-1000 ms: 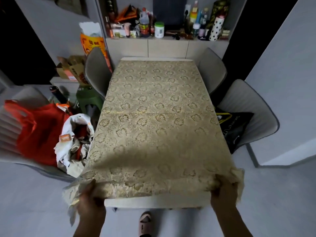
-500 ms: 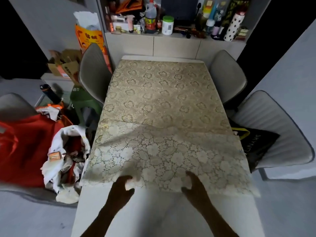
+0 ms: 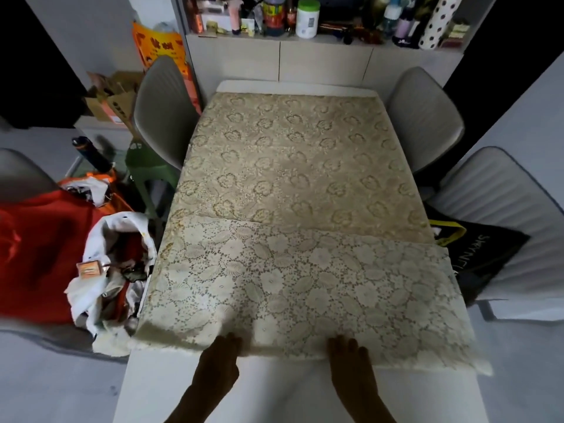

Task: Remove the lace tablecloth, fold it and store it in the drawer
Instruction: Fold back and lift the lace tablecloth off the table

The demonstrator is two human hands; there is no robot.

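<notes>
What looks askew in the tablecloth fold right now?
The folded-over flap of the lace tablecloth sits skewed: its far edge slants down to the right, and its near right corner overhangs the white table edge. Left hand and right hand rest flat at its near edge. No tears visible.

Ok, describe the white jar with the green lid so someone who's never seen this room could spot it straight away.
Look past the far end of the table to the cluttered counter. Near its middle stands the jar: the only white tub with a pale green lid, shorter than the polka-dot bottle to its right.
</notes>
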